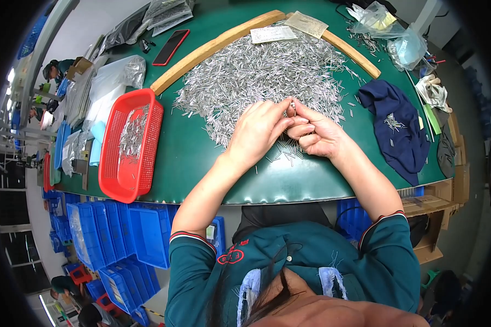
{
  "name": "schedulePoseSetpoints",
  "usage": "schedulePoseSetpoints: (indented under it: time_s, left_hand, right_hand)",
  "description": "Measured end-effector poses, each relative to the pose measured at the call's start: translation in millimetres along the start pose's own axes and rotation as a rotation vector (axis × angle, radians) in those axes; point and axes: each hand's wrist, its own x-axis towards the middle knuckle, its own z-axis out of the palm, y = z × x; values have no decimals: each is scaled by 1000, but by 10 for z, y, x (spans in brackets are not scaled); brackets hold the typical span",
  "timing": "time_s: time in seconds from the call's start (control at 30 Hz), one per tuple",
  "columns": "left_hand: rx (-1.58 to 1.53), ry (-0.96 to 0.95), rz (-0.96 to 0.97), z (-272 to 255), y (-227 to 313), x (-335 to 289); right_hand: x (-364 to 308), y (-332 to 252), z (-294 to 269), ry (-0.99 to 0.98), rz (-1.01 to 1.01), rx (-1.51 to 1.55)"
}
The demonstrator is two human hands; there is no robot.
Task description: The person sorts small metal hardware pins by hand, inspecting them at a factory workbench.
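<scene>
A wide heap of small silvery metal pins covers the middle of the green table. Over its near edge my two hands meet, fingertips together. My left hand is closed, with thumb and forefinger pinched. My right hand is closed as well, its fingers curled and its thumb against the forefinger. Between the fingertips small metal pins show, upright and partly hidden by the fingers. A few loose pins lie on the table just below my hands.
A red plastic basket holding some pins stands at the left. Wooden strips border the heap's far side, with paper slips on it. A phone lies far left, a navy cloth right. Blue bins sit below left.
</scene>
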Motion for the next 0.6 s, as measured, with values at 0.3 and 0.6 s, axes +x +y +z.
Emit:
schedulePoseSetpoints:
  time_s: [0.3,0.6]
  left_hand:
    - [2,15,17,-7,12,7]
    - [124,91,221,-40,17,13]
  right_hand:
    - [3,-2,23,26,-22,-49]
    - [-23,45,113,58,-179,-321]
